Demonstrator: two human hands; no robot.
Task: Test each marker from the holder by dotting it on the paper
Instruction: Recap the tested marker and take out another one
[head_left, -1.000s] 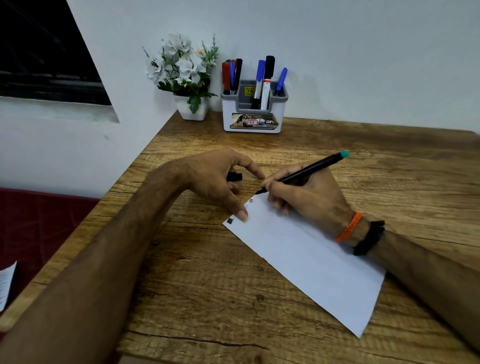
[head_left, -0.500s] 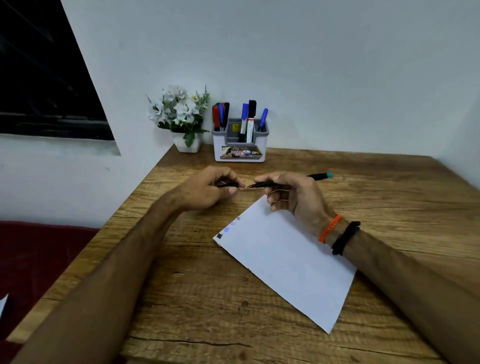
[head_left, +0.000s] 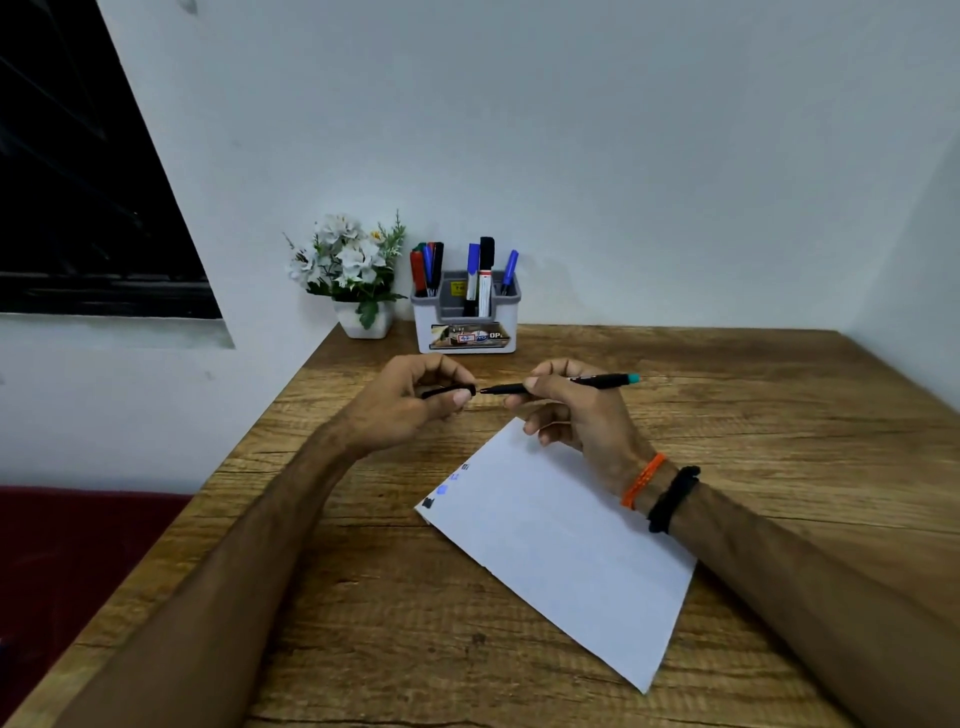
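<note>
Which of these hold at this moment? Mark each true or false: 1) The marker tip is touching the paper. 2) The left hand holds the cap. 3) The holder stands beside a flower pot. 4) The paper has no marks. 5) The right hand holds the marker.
1) False: the marker is held above the table, off the paper.
2) True: the left hand pinches the black cap just short of the marker tip.
3) True: the holder stands next to the flower pot.
4) False: small marks sit near its far-left corner.
5) True: the right hand grips it.
</note>
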